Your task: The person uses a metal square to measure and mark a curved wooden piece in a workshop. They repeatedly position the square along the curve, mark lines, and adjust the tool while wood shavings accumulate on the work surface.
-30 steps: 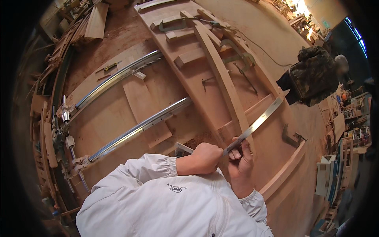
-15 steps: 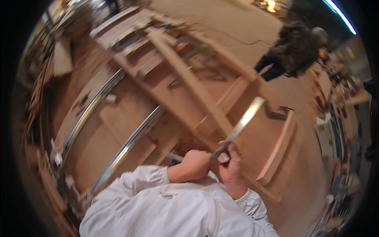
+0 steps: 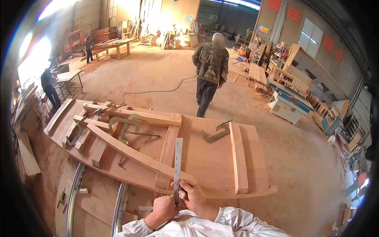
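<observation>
A steel square [image 3: 178, 162] is in both my hands, its long marked blade pointing up and away from me. A shorter metal strip sticks out left of my left hand [image 3: 164, 208]; the corner where the two parts would join is hidden. My left hand is closed in a fist around the lower end. With thumb and fingers, my right hand [image 3: 193, 196] pinches the blade just above. Beyond the hands lies a large wooden panel [image 3: 209, 158]. A long wooden bar [image 3: 134, 152] runs slantwise over it, and its near end is just behind my right hand.
Metal C-clamps [image 3: 128, 124] grip wood on the panel, and a wooden batten [image 3: 238, 158] lies at its right. Metal rails [image 3: 75, 193] are at near left. A person in a camouflage jacket [image 3: 211, 63] stands beyond the panel. A cable [image 3: 158, 92] crosses the floor.
My view has swung up and levelled, bringing more of the workshop into sight. The square's blade, tilted rightward before, now stands nearly upright in the picture. Both hands keep their hold.
</observation>
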A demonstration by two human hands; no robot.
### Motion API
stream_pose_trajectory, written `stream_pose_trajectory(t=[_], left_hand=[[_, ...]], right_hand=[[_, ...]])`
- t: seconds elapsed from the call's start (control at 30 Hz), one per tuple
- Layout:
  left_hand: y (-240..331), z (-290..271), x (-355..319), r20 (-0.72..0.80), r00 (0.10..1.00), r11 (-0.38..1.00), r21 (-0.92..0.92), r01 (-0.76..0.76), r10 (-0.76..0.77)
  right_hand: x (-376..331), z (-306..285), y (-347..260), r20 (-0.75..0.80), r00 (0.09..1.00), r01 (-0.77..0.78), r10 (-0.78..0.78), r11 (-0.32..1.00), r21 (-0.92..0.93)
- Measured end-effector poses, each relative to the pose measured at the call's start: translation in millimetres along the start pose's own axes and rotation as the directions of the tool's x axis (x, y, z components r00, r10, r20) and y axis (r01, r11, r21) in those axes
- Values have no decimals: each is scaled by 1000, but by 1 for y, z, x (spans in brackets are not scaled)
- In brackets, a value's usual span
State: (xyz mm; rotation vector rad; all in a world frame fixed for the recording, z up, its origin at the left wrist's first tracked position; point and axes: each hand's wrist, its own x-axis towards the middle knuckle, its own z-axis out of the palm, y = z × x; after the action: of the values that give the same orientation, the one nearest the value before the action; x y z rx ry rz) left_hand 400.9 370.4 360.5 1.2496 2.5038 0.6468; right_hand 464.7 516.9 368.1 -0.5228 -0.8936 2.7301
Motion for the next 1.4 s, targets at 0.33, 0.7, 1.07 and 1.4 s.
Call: stream_pose_trajectory(t=[0.33,0.7,1.07,1.4], left_hand=[[12,-16,3,19,999,999,13,33,-34],[11,-21,11,28,998,997,47,62,-64],[9,-20,15,34,997,997,32,67,-69],[-1,-14,18,-46,997,998,19,67,-66]], right_hand=[[4,4,-7,0,1000,-20,20,1000,23],[11,13,-15,23,999,-35,36,999,-21],[16,13,-18,9,999,-43,44,998,-48],[32,3,-11,67,996,-50,53,998,-45]])
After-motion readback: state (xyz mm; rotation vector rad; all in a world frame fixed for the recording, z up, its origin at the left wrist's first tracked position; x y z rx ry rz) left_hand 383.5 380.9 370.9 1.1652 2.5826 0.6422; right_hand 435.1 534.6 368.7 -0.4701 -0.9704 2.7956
